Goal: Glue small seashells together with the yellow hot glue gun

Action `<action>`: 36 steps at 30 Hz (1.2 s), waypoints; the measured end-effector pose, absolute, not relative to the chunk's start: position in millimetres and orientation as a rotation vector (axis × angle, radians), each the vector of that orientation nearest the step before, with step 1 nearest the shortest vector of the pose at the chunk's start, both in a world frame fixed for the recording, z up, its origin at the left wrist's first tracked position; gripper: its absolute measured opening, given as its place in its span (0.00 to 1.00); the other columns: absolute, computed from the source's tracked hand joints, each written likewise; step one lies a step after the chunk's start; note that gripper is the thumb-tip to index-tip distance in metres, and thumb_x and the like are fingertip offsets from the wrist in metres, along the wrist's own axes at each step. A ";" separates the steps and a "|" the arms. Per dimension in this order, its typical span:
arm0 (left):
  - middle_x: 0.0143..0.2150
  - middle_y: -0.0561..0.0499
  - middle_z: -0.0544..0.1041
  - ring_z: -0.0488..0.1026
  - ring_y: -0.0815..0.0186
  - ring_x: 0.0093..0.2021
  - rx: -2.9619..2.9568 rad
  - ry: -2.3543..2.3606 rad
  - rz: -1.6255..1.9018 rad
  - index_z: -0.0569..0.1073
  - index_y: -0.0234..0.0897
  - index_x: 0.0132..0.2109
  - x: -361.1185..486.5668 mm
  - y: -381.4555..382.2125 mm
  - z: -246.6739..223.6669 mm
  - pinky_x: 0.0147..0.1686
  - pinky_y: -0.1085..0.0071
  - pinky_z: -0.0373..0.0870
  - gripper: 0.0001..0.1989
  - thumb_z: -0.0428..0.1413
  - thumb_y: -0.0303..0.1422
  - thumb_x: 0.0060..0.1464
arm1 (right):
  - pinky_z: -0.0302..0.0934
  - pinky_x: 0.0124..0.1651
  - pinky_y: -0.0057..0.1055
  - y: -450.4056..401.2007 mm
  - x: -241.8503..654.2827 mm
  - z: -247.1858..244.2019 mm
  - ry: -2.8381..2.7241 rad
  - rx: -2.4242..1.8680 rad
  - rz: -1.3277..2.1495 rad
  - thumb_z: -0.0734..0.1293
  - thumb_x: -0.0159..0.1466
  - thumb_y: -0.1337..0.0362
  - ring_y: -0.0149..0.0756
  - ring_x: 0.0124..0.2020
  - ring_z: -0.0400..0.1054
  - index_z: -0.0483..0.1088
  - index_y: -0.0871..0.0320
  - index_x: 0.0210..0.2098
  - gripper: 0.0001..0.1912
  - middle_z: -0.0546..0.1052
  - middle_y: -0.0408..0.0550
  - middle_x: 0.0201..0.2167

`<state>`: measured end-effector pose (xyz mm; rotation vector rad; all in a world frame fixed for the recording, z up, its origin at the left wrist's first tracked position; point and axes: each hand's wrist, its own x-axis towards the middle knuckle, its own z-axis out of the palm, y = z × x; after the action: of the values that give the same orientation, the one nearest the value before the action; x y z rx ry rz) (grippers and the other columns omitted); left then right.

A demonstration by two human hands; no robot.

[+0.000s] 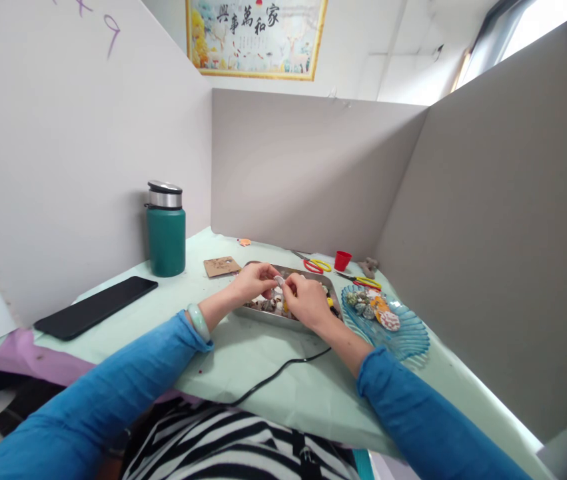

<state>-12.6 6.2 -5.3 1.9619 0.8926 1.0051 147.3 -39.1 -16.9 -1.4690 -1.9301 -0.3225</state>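
Note:
My left hand (257, 281), with a pale bangle (198, 322) at the wrist, pinches a small whitish piece (279, 281) over the metal tray (276, 321). My right hand (306, 299) meets it from the other side, fingers closed at the same piece. What the piece is cannot be made out. Below the hands, the tray holds many small brown, white and yellow bits, partly hidden by my hands. To the right of the tray sits a blue glass plate (413, 333) with orange, green and patterned pieces on it.
Behind the tray are red-and-yellow scissors (317, 266), yellow-handled scissors (366, 282) and a red cup (342, 260). A brown card (221, 267), green bottle (166, 233) and black phone (97, 307) lie or stand left. A black cable (283, 368) crosses the front. Grey partitions (308, 167) enclose the table.

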 end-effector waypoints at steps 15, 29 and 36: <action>0.22 0.53 0.71 0.69 0.73 0.20 1.939 0.856 0.963 0.70 0.31 0.38 -12.3 12.3 -11.0 0.20 0.78 0.64 0.12 0.56 0.33 0.46 | 0.45 0.27 0.27 -39.4 146.8 -15.9 -1.893 -1.532 -0.366 0.57 0.63 0.55 0.32 0.25 0.67 0.69 0.55 0.29 0.14 0.75 0.44 0.23; 0.20 0.51 0.72 0.71 0.70 0.23 1.980 0.877 0.976 0.73 0.30 0.39 -12.7 4.4 -4.1 0.21 0.79 0.63 0.15 0.54 0.39 0.49 | 0.47 0.29 0.27 -49.9 142.4 -10.4 -1.907 -1.570 -0.506 0.56 0.63 0.59 0.33 0.27 0.67 0.69 0.56 0.32 0.13 0.75 0.46 0.26; 0.23 0.50 0.74 0.73 0.69 0.25 2.001 0.877 1.017 0.75 0.31 0.38 -14.9 11.2 -8.9 0.24 0.77 0.66 0.14 0.53 0.38 0.49 | 0.47 0.29 0.27 -48.5 142.9 -11.8 -1.920 -1.553 -0.482 0.55 0.64 0.57 0.33 0.28 0.68 0.69 0.56 0.33 0.14 0.76 0.45 0.26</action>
<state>-14.9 11.2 -8.9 2.0015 0.8768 1.0171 142.9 -48.5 -11.8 -1.5528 -1.9201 -0.4816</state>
